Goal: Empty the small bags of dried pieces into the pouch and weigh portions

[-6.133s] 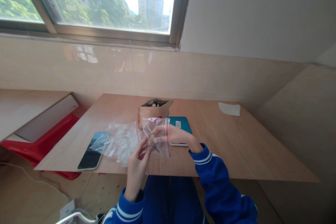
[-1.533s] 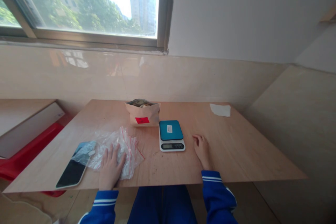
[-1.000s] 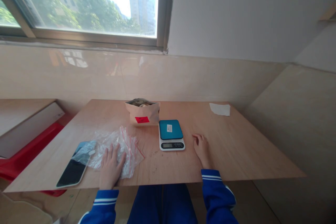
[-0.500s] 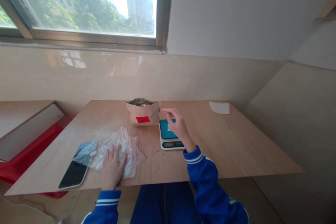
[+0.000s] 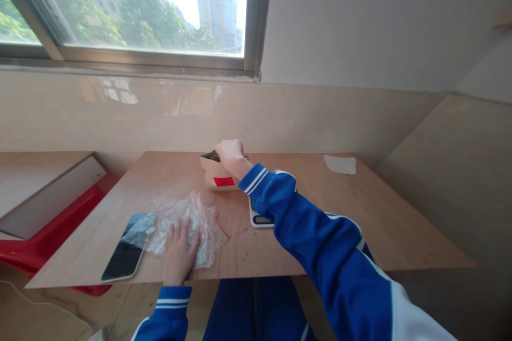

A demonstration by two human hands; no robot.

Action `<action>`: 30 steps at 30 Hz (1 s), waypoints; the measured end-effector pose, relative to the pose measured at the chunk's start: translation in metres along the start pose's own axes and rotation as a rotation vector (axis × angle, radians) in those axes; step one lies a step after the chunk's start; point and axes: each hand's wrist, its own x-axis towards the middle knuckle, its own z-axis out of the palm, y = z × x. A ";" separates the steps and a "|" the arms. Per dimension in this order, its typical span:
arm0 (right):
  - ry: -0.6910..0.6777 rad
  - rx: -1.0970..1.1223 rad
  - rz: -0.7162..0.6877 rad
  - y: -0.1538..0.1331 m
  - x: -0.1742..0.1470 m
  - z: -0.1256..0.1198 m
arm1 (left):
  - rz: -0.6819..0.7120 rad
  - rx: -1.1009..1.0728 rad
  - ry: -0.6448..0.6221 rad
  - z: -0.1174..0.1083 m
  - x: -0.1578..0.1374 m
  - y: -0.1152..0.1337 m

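Note:
My left hand [image 5: 178,257] lies flat, fingers spread, on a loose pile of clear plastic zip bags [image 5: 207,242] with red seal lines. My right hand [image 5: 231,154] is over the mouth of a brown paper pouch [image 5: 210,175] with a red label, its fingers dipping inside. Those fingers are hidden, so whether they grip anything does not show. The pouch stands upright with its top open. In front of it, a white kitchen scale [image 5: 261,221] is mostly covered by my right sleeve.
A phone [image 5: 125,257] lies left of the bags, its upper end partly under the plastic. A white paper piece [image 5: 341,165] rests at the back right of the wooden table [image 5: 384,218]. A red stool [image 5: 76,218] stands at the left, and the wall runs behind.
My right hand has moved from above the scale to the pouch and reached into its opening. The sleeve now covers most of the scale. My left hand stays on the plastic bags.

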 end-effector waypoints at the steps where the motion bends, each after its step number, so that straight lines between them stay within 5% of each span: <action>1: -0.012 -0.001 0.012 -0.002 0.000 0.001 | -0.002 0.000 0.000 0.000 0.000 0.000; 7: -0.053 0.025 0.005 0.004 0.009 -0.006 | -0.017 -0.012 0.001 -0.003 0.000 0.003; 12: -0.062 0.178 -0.089 0.040 0.001 -0.033 | -0.015 0.010 -0.024 -0.002 0.002 0.003; 16: 0.168 0.564 -0.279 0.087 -0.034 -0.034 | -0.005 0.001 0.010 -0.002 -0.001 0.002; 18: 0.459 0.700 -0.237 0.111 -0.057 -0.006 | 0.010 -0.032 0.052 -0.007 -0.003 0.005; 21: 0.944 0.691 0.114 0.141 -0.087 0.072 | 0.066 -0.048 0.134 -0.020 -0.002 0.022; 23: 0.885 0.572 0.283 0.153 -0.101 0.132 | 0.038 -0.031 0.271 -0.028 0.009 0.041; 26: 0.674 0.478 0.283 0.156 -0.113 0.200 | 0.117 -0.131 0.315 -0.029 0.039 0.064; 30: 0.599 0.435 0.239 0.154 -0.116 0.229 | 0.213 -0.345 0.216 -0.014 0.079 0.066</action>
